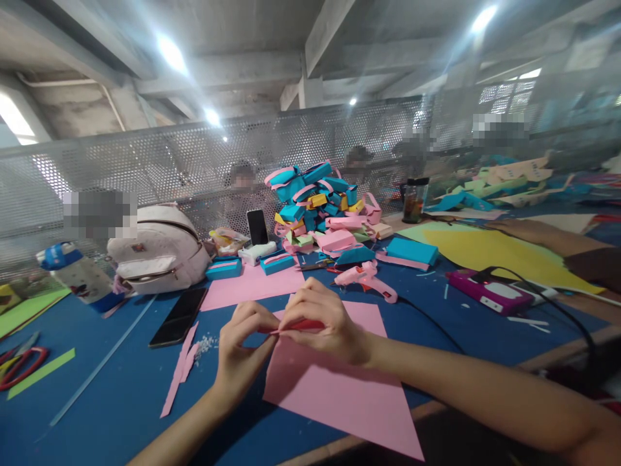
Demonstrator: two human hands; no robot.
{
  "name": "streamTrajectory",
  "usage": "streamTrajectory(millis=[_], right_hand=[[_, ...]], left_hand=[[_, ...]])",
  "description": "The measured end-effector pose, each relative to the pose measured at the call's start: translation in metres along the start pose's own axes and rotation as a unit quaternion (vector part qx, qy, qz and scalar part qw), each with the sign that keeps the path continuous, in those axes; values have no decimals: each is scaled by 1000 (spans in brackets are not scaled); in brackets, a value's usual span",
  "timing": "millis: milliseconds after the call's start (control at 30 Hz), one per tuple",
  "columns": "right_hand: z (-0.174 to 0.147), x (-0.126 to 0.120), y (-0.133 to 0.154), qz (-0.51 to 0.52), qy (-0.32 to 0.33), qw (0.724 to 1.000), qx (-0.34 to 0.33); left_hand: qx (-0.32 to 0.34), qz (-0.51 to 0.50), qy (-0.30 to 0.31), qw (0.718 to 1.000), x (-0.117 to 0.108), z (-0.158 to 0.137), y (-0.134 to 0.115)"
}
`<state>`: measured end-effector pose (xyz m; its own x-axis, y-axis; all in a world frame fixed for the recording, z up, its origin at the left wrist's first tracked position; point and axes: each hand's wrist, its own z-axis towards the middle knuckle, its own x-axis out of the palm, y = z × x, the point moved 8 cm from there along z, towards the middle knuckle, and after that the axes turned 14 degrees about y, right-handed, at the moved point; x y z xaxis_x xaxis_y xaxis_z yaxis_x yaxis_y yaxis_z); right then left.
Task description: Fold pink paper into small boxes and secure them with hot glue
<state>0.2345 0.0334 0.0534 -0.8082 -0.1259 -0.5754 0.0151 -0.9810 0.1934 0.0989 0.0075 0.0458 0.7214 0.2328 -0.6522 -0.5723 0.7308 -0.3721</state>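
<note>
My left hand [242, 346] pinches one end of a small pinkish-red piece [308, 325], which looks like folded paper. My right hand [332, 317] grips the same piece from the other side, fingertips meeting the left ones. Most of the piece is hidden by my fingers. Beneath both hands lies a large pink paper sheet [334, 395], partly in shadow. Just beyond the right hand rests a pink glue gun [363, 278] with a black cord. Torn pink paper strips [182, 372] and small white bits [206, 345] lie left of my left hand.
Behind stands a heap of blue, pink and yellow paper boxes [320, 207]. A black phone [178, 317], white backpack [158, 252], bottle [82, 278] and red-handled scissors [24, 366] are at left. At right are a purple power strip [488, 291] and another person's arm [548, 239].
</note>
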Motion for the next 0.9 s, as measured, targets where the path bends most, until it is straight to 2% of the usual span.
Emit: streamTrajectory(millis=[333, 900], right_hand=[[-1, 3, -4, -6, 4, 1000, 16], [-1, -4, -8, 59, -23, 998, 30]], left_hand=[[-10, 0, 1, 1000, 1, -2, 2], [-26, -25, -15, 999, 1, 0, 9]])
